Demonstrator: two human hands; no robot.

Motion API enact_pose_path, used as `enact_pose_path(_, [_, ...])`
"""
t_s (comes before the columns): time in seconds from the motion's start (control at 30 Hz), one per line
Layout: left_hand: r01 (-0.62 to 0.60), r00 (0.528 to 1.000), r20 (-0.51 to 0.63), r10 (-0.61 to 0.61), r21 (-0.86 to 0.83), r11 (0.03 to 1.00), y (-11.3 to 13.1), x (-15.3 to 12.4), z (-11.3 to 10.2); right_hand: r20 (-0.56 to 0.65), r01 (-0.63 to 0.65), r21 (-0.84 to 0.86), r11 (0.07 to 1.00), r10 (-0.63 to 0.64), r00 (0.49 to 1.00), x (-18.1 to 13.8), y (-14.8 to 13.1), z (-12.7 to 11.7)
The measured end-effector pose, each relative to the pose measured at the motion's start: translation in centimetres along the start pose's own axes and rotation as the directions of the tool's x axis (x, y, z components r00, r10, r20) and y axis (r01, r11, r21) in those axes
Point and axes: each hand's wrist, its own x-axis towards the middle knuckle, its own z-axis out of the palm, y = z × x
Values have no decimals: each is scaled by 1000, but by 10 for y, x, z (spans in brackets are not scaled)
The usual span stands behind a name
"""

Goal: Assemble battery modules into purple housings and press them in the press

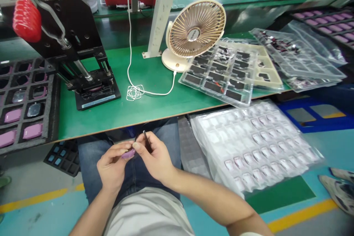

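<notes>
Over my lap, my left hand [112,164] is closed around a small purple plastic casing [128,153], gripped between thumb and fingers. Close against it, my right hand [157,158] has dark tweezers [147,141] tucked in its fingers, their end pointing up. The right thumb and forefinger pinch together at the edge of the casing. Whether a small part sits between those fingertips is hidden.
A black hand press [95,84] with a red handle [27,18] stands on the green bench [138,112]. Left of it is a foam tray [54,107] of purple casings. A fan [196,29], its white cable [129,37] and parts trays [221,72] sit rightward. Bagged trays [260,143] lie below.
</notes>
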Motion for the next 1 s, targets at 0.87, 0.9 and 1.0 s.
enact_pose_path(0.87, [462,883,-86,-460,-6,887,16,8,4,290,121,-174,977,-66,955,22,-17,-36])
enact_pose_path(0.9, [446,895,-40,-444,27,895,18,14,7,308,185,-227,956,-110,945,24,-22,-40])
enact_pose_path(1.0, [394,910,107,-400,79,916,23,30,16,415,301,-320,898,-153,897,30,-42,-49])
